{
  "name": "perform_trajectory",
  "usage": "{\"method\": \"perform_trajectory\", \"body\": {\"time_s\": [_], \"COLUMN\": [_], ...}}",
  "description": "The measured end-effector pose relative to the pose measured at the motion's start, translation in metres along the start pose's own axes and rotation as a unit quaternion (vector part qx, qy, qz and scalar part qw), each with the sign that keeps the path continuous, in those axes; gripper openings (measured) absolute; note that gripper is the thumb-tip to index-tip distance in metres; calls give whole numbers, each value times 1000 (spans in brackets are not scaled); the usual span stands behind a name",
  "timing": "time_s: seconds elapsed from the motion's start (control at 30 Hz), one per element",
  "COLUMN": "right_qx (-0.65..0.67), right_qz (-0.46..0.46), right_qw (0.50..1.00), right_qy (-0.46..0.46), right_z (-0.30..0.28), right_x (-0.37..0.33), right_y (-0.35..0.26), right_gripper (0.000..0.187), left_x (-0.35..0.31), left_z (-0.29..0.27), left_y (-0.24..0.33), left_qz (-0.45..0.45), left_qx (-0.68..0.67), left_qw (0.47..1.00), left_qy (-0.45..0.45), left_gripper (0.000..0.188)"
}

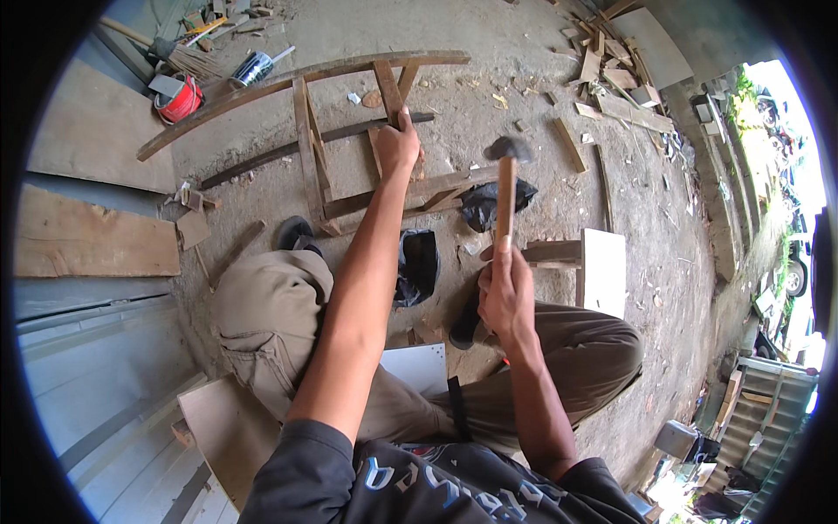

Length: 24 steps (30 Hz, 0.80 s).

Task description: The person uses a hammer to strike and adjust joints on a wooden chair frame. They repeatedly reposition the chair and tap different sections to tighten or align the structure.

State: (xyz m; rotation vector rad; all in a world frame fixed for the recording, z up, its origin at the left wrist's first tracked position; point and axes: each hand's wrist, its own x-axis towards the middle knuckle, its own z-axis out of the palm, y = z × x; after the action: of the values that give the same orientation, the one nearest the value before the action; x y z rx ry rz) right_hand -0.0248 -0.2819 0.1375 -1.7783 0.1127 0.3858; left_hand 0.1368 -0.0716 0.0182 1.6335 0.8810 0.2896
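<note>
My right hand (511,293) is closed round the wooden handle of a hammer (505,196). Its dark head points away from me and looks slightly blurred. Farther out, my left hand (399,144) grips an upright piece of a wooden frame (305,83), near the frame's far long rail. The frame is built of long bars joined by several short crosspieces and rests on the ground in front of me. Below my left hand, part of the frame is hidden by my forearm. The hammer head is to the right of the frame, apart from my left hand.
Black plastic bags (417,266) lie between my feet and the frame. By my right knee stands a white-topped board piece (602,272). Scrap wood (615,74) is heaped at the far right. A red bucket (180,99) and a paint can (253,68) are at the far left.
</note>
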Motion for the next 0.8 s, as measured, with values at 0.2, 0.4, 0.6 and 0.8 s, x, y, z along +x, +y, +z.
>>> {"method": "perform_trajectory", "body": {"time_s": [0.2,0.4,0.6,0.8], "right_qx": [-6,-197,4,-7], "right_qz": [-202,-41,-74,-226], "right_qw": [979,980,997,973], "right_qy": [13,7,7,35], "right_z": [4,-4,2,13], "right_x": [15,17,1,14], "right_y": [-20,23,-9,-2], "right_gripper": [42,49,46,45], "left_x": [16,8,5,5], "left_z": [4,3,1,-1], "left_y": [-5,3,4,4], "left_qz": [9,-13,-8,0], "left_qx": [-43,-19,-15,-20], "left_qw": [999,1000,1000,1000], "left_qy": [8,-5,-5,-10], "left_gripper": [73,75,75,71]}}
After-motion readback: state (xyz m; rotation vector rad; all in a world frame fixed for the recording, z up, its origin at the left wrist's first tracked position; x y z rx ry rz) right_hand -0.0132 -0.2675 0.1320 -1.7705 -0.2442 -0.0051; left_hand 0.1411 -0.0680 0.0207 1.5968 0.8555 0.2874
